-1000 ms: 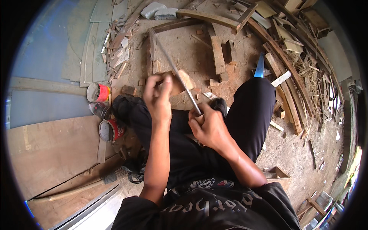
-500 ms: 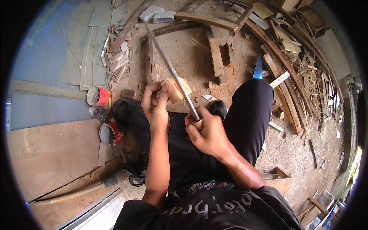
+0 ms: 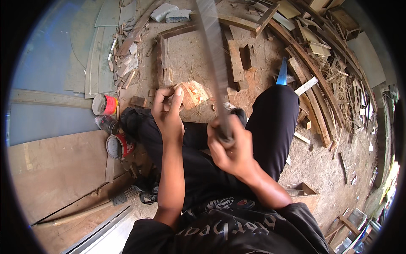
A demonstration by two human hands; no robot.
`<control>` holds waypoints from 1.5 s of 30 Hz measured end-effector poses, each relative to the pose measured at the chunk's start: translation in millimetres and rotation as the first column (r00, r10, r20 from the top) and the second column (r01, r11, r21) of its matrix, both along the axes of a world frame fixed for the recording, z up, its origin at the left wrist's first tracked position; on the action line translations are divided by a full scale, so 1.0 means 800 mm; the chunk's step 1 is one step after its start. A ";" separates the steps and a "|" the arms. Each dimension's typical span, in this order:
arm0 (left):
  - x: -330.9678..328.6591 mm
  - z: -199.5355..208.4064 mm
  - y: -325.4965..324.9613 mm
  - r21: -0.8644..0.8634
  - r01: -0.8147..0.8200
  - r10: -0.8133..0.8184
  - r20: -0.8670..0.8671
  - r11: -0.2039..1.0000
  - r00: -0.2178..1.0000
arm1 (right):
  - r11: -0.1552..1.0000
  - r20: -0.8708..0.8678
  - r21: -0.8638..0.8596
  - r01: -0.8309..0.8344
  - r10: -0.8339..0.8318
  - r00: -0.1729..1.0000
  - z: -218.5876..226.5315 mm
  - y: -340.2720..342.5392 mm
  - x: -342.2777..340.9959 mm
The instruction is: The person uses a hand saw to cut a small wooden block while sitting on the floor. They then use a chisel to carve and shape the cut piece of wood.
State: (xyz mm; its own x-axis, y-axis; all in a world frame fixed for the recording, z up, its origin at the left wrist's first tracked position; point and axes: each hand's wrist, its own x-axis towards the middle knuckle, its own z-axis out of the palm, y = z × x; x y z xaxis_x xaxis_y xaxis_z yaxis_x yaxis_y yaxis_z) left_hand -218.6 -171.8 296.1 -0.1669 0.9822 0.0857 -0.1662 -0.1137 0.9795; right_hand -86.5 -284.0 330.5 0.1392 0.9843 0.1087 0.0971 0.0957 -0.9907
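My left hand point(image 3: 168, 111) grips a small piece of light brown wood point(image 3: 189, 96) between thumb and fingers, above the dirt floor. A paler, rough-cut chunk of wood point(image 3: 201, 90) shows just beyond it; whether the two are joined I cannot make out. My right hand point(image 3: 231, 148) is closed round the handle of a long machete point(image 3: 214, 53). Its blade points up and away from me, blurred by motion, and stands apart from the wood, to its right. The handle is mostly hidden by my fingers.
Three cans, one with a red-and-yellow label point(image 3: 105, 104), stand left of my legs. Ahead lie a wooden beam point(image 3: 235, 59) and grey broken blocks point(image 3: 178, 16). To the right are stacked planks point(image 3: 311, 99) and a blue blade-like strip point(image 3: 282, 72) by my knee.
The machete has lifted off the wood, swinging up and to the right, its broad side now showing. My right hand has turned with it. The wood in my left hand has tilted.
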 end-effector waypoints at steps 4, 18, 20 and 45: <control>-0.014 -0.019 0.005 0.028 0.044 -0.043 -0.019 0.999 0.999 | 0.958 0.047 -0.270 -0.095 0.111 0.993 -0.023 0.006 0.000; 0.003 -0.001 -0.002 0.013 0.004 -0.003 -0.032 1.000 0.999 | 0.991 0.049 -0.123 -0.055 0.062 0.997 0.006 -0.003 0.006; 0.005 0.002 0.001 -0.007 0.000 -0.001 -0.062 1.000 0.998 | 1.000 0.028 0.004 0.026 -0.026 0.999 0.022 -0.006 0.008; 0.003 -0.012 0.001 0.215 -0.057 0.085 -0.124 0.975 0.989 | 0.994 0.026 0.069 0.086 -0.088 0.996 -0.036 -0.003 -0.025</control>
